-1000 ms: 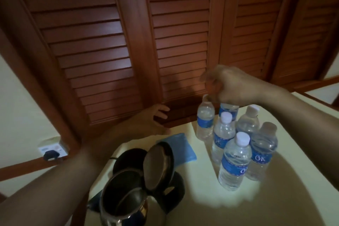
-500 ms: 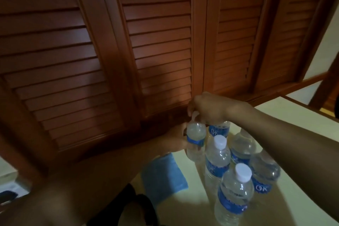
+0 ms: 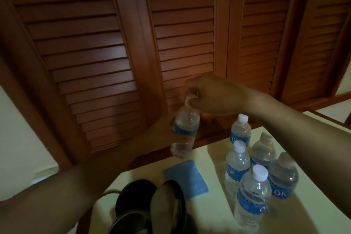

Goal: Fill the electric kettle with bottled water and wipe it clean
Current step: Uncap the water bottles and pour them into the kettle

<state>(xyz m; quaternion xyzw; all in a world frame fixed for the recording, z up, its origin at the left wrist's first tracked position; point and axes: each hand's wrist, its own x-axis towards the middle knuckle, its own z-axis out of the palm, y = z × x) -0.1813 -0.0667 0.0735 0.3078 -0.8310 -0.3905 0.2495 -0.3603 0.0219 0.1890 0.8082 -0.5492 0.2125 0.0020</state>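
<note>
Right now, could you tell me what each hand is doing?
Left hand: closed around the bottle, mostly hidden behind it.
Right hand: closed on the bottle's top.

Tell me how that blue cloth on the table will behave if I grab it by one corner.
The blue cloth lies flat and folded, so it probably droops and unfolds when lifted. It looks thin, so likely light. Pushed, it may slide or bunch on the smooth table rather than roll.

Your pale cream table (image 3: 190, 214), wooden edge at the far side, a folded blue cloth (image 3: 186, 178) flat near its middle, five upright water bottles (image 3: 252, 195) clustered to your right, the open kettle (image 3: 152, 213) on its black base at the near edge
</note>
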